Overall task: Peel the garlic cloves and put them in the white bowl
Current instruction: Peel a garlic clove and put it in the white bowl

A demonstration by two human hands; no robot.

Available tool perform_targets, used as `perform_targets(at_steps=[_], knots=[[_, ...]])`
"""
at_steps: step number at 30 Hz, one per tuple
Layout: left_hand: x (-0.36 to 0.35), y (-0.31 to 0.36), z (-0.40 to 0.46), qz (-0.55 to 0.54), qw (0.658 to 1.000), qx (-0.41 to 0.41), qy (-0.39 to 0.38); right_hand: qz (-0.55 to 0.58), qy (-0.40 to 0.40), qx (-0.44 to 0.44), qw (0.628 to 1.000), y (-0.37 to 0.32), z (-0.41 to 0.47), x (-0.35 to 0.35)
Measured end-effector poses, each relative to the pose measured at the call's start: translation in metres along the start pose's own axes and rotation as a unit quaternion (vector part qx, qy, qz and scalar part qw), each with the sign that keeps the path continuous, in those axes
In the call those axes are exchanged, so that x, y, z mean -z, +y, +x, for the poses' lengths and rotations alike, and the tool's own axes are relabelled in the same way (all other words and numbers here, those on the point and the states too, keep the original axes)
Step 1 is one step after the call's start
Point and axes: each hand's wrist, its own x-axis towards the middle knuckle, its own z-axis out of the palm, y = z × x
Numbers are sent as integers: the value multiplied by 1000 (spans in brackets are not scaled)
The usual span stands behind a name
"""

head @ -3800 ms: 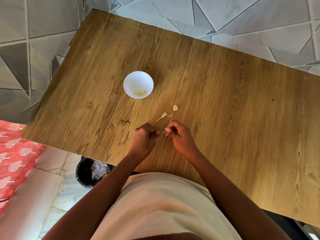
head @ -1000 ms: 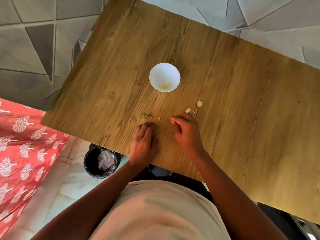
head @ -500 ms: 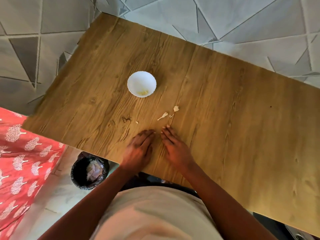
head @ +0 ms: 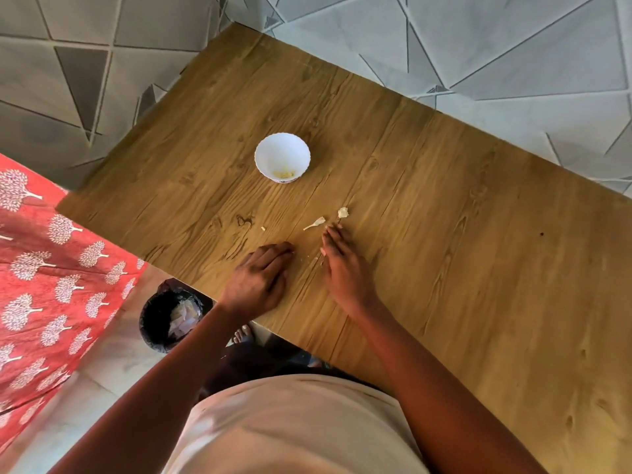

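The white bowl (head: 282, 156) stands on the wooden table (head: 444, 217) with pale peeled garlic (head: 284, 174) at its bottom. Nearer me lie a curled garlic skin (head: 315, 223), a pale garlic bit (head: 342, 212) and a tiny crumb (head: 263, 228). My right hand (head: 343, 268) lies flat, palm down, its fingertips just short of the curled skin and the bit. My left hand (head: 261, 278) also rests flat on the table near the front edge, fingers together, holding nothing. Small flakes lie between the two hands.
A black waste bin (head: 171, 314) with scraps in it stands on the floor below the table's front edge. A red patterned cloth (head: 44, 268) lies at the left. Grey tiled wall runs behind the table.
Both hands let go of the clove they were working at and now lie flat on the table. The right hand has slid forward toward the skin pieces.
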Motion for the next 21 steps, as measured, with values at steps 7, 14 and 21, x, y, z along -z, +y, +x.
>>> perform_targets(at_steps=[7,14,21], knots=[[-1,-3,-3,-19,1000,5,8,39,40,-20,998,-6,-10,9],[-2,-6,-6,-37,999,10,-5,-48,-28,-22,998,-11,-1,8],[-3,-12,-7,-52,999,7,3,22,89,-74,993,-7,17,32]])
